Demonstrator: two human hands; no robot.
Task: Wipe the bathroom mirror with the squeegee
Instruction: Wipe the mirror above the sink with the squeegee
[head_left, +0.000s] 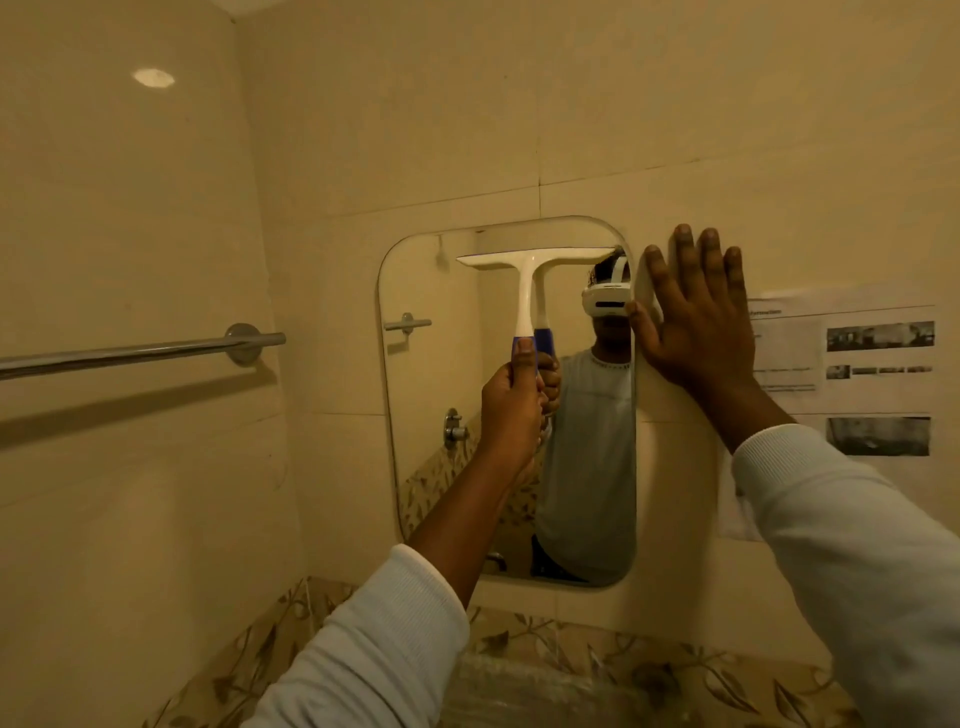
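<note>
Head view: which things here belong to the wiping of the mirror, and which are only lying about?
For the job:
- squeegee, blade high on the glass
- mirror
- left hand, gripping the squeegee's blue handle
- right hand, flat on the wall at the mirror's right edge

Only there:
- towel bar
- printed sheet on the wall
- floral tile border

Glossy cream wall tiles (519, 104) fill the frame in warm light, with an oval bright reflection (153, 78) upper left. A chrome towel rail (130, 353) crosses the left middle. A printed paper sheet (857, 374) is fixed at right. A leaf-patterned tile band (675, 670) runs along the bottom.
</note>
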